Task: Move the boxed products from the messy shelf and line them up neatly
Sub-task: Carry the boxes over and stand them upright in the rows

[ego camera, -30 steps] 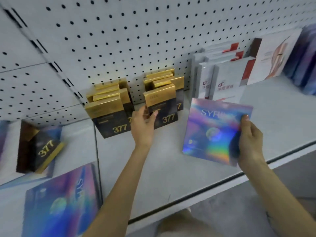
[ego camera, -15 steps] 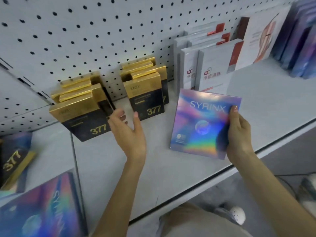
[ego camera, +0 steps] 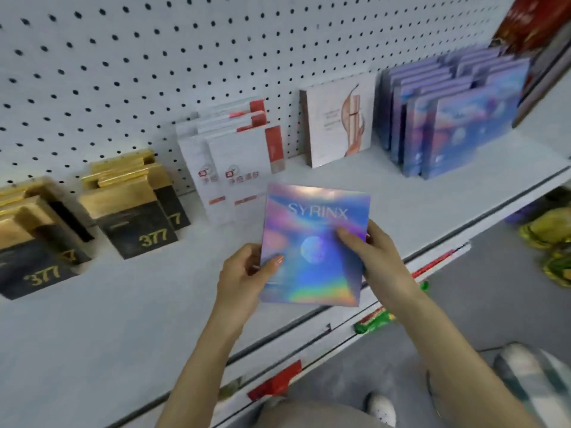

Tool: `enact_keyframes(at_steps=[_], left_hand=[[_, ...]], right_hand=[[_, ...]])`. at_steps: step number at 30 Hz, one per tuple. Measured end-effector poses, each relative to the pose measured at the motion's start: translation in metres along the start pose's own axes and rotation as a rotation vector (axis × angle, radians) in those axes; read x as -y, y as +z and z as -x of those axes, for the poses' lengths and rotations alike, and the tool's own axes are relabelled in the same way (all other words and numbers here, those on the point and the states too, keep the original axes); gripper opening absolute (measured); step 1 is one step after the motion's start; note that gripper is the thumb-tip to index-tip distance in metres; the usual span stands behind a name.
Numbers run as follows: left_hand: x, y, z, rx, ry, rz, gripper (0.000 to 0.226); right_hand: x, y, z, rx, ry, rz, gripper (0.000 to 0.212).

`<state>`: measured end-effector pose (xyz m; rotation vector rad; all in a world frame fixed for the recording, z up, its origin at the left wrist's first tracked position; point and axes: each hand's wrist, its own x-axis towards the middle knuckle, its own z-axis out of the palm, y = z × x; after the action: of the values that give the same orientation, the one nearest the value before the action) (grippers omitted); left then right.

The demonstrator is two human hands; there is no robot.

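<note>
A flat holographic box marked SYRINX [ego camera: 315,242] is held upright above the front of the white shelf [ego camera: 123,304]. My left hand [ego camera: 244,276] grips its lower left edge, thumb on the front face. My right hand [ego camera: 374,254] grips its right edge, thumb on the front. At the back right stands a neat row of several similar blue-purple boxes [ego camera: 454,125]. Black and gold boxes marked 377 [ego camera: 133,217] stand in two stacks at the left, the nearer stack [ego camera: 31,257] partly cut off by the frame.
White boxes with red trim [ego camera: 234,162] lean against the pegboard [ego camera: 154,57] at centre. A white box with a copper swirl [ego camera: 340,122] stands to their right. Red price tags [ego camera: 275,381] sit on the shelf's front rail. Green and yellow packets [ego camera: 550,239] lie on the floor.
My left hand left the 377 boxes and took hold of the SYRINX box's left edge. The view has swung right, bringing the row of blue-purple boxes into sight.
</note>
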<state>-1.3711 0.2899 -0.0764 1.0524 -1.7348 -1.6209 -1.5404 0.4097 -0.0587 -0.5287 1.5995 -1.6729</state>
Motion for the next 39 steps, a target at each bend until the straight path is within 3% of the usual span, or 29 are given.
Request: enact_keyframes(at_steps=[3, 6, 8, 11, 14, 17, 23, 25, 28, 30, 35, 39], left_hand=[[-0.012, 0.065, 0.004, -0.067, -0.004, 0.081, 0.013], [-0.024, 0.136, 0.013, -0.081, -0.014, 0.102, 0.012], [-0.031, 0.181, 0.019, -0.050, -0.038, 0.085, 0.007], [-0.039, 0.233, 0.027, -0.050, -0.042, 0.064, 0.020], [-0.041, 0.261, 0.028, -0.127, -0.021, -0.070, 0.032], [-0.047, 0.281, 0.019, -0.162, 0.004, -0.164, 0.018], [-0.063, 0.344, -0.030, -0.196, 0.088, -0.267, 0.016], [-0.066, 0.371, -0.056, -0.166, 0.090, -0.245, 0.018], [-0.076, 0.414, -0.102, -0.114, 0.091, -0.164, 0.024], [-0.084, 0.437, -0.130, -0.081, 0.128, -0.142, 0.028], [-0.082, 0.464, -0.178, -0.079, 0.130, -0.146, 0.037], [-0.075, 0.467, -0.183, -0.137, 0.090, -0.151, 0.041]], right_hand=[[0.008, -0.073, 0.005, 0.112, -0.007, 0.137, 0.038], [0.015, -0.150, 0.011, 0.086, 0.024, 0.164, 0.022], [0.019, -0.198, 0.013, 0.059, 0.022, 0.162, 0.025], [0.029, -0.256, 0.011, 0.043, 0.003, 0.155, 0.028], [0.044, -0.304, 0.001, -0.020, -0.029, 0.128, 0.027], [0.061, -0.350, -0.017, -0.115, -0.057, 0.105, 0.027], [0.072, -0.423, -0.092, -0.290, -0.089, 0.027, 0.024], [0.072, -0.444, -0.118, -0.312, -0.074, 0.017, 0.032], [0.088, -0.474, -0.151, -0.298, -0.086, 0.046, 0.071], [0.103, -0.491, -0.176, -0.287, -0.102, 0.097, 0.082], [0.114, -0.518, -0.240, -0.213, -0.103, 0.114, 0.050], [0.105, -0.529, -0.271, -0.153, -0.097, 0.175, 0.046]])
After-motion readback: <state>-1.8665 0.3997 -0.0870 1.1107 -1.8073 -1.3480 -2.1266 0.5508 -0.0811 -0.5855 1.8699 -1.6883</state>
